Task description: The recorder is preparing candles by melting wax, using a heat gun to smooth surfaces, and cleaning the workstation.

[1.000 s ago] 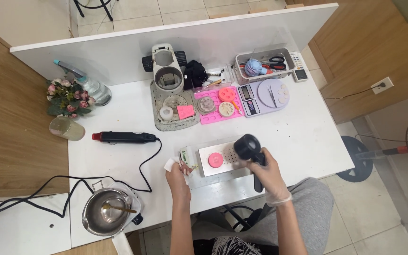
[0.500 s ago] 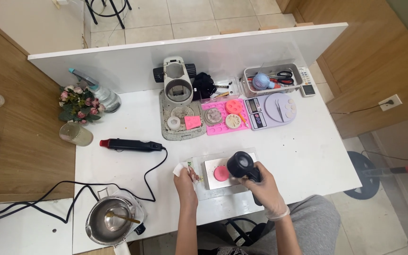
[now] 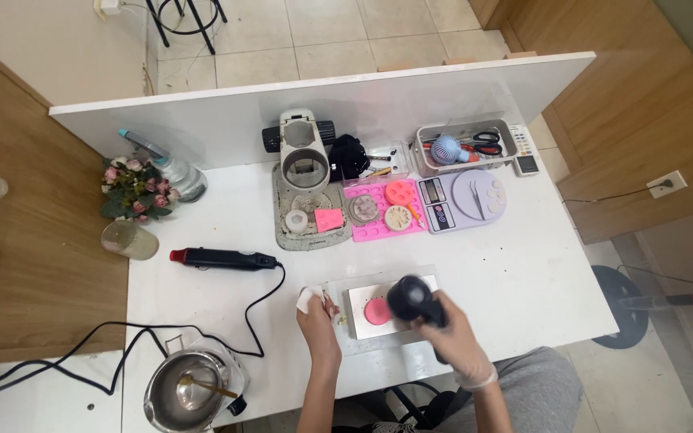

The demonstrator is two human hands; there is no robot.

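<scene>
careful: your right hand (image 3: 452,333) is wrapped tight round the black stamp (image 3: 411,297), just beside the pink disc (image 3: 377,312) on the metal plate (image 3: 360,302). your left hand (image 3: 317,318) pinches a white scrap (image 3: 306,300); if the plate slides, the stamp could land crooked.

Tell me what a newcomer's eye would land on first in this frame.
Probably the right hand, near the table's front edge, holding a black heat tool just right of a pink disc on a metal plate. The left hand holds a white cloth at the plate's left end. Behind, a bright pink mould tray stands out.
</scene>
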